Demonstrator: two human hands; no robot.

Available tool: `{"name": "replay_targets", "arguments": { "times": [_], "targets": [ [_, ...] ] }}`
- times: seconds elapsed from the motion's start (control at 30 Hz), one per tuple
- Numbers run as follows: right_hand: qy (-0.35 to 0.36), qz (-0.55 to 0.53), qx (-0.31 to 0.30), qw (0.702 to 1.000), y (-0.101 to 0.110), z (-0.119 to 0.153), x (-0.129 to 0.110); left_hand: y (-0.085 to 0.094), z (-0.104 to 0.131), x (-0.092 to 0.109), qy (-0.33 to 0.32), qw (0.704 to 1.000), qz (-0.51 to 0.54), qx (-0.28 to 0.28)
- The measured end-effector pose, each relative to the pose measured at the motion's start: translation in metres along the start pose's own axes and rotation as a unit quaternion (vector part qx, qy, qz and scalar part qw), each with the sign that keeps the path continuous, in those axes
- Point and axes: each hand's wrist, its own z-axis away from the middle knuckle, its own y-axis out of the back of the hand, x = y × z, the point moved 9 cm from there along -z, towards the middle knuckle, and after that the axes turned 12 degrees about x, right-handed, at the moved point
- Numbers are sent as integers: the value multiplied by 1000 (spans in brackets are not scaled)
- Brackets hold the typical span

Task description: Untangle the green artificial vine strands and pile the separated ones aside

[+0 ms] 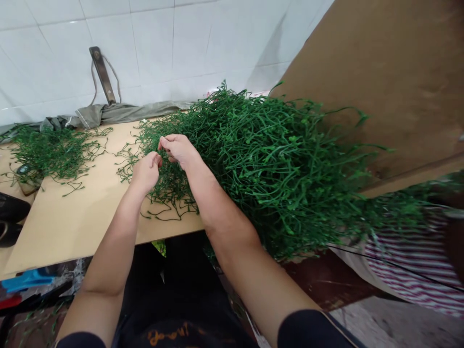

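Note:
My left hand point(147, 171) is closed, fingertips pinched together, over the tan board point(97, 222). Close on its right, my right hand point(179, 151) is also closed in a pinch, a little higher and farther off. Whatever sits between the fingers of either hand is too small to make out against the green behind. Both hands are at the left edge of a large heap of thin green plastic-looking plant stems point(275, 159) with small forked tips. Loose stems spread over the board beneath and around the hands.
A smaller pile of green stems point(50, 150) lies at the board's left. Dark cylinders point(12, 212) stand by the left edge. A large cardboard sheet point(384, 87) leans at right. Grey cloth point(126, 112) runs along the tiled wall. Striped fabric point(409, 270) is at lower right.

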Motion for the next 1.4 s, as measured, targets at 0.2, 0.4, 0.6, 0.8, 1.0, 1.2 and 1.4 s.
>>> {"name": "replay_targets", "arguments": {
  "times": [0.2, 0.4, 0.6, 0.8, 1.0, 1.2, 1.4],
  "targets": [
    [10, 62, 124, 990, 10, -17, 5, 4, 19, 0, 16, 999, -35, 26],
    [-3, -20, 205, 979, 53, -26, -2, -5, 42, -9, 37, 997, 42, -46],
    [21, -71, 23, 997, 21, -5, -17, -10, 13, -31, 79, 995, 53, 2],
    [28, -96, -20, 995, 18, 0, -6, -3, 9, -27, 184, 928, 320, 46],
    [42, -64, -16, 997, 13, 18, -9, -11, 7, -13, 196, 910, 364, 14],
    [65, -66, -49, 994, 13, 31, -8, -22, 10, -35, 262, 889, 375, 7],
    [107, 19, -157, 982, 7, 63, 4, -42, 13, -52, 373, 780, 502, -33]
  ]
}}
